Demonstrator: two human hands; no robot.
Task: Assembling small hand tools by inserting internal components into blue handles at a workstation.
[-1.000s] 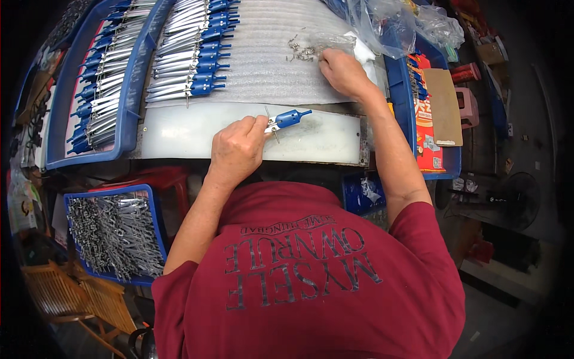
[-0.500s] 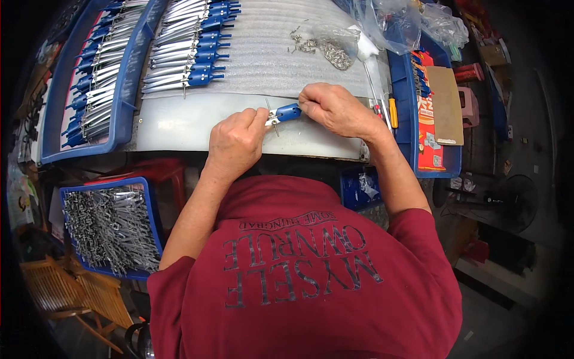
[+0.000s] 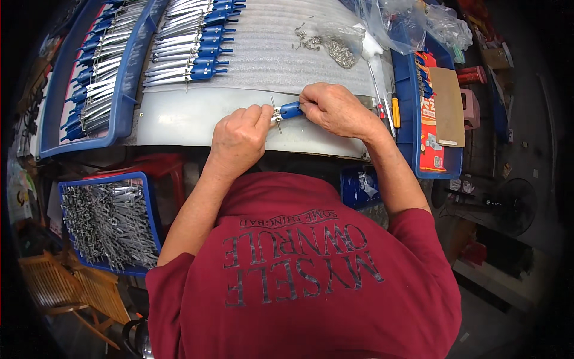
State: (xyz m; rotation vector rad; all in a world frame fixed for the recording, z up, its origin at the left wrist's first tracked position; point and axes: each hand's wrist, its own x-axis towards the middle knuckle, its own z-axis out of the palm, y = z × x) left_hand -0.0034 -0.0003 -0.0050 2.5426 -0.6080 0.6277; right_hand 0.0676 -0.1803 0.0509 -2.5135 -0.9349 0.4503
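Observation:
Between my hands, just above the table's near edge, is a small tool-like piece with a blue body (image 3: 291, 110), silver metal parts and a thin cross pin. My left hand (image 3: 242, 131) is closed around its metal end, which the fingers hide. At the blue end, the thumb and fingers of my right hand (image 3: 335, 109) are pinched together, covering the tip. Similar blue-and-silver pieces (image 3: 206, 69) lie side by side in a row on the foam sheet (image 3: 269, 54), beyond my left hand.
Left of the row stands a blue tray (image 3: 122, 107) of more such pieces. Small metal pins (image 3: 341, 54) spill from a clear bag. Screwdrivers (image 3: 395, 112) lie beside the right blue bin (image 3: 406, 119). A lower blue crate (image 3: 152, 209) holds silver parts. A red stool (image 3: 177, 179) stands behind it.
My right hand has slid slightly over the blue end, so less of it shows. My left hand has shifted a little to the right. Both keep their grip on the piece.

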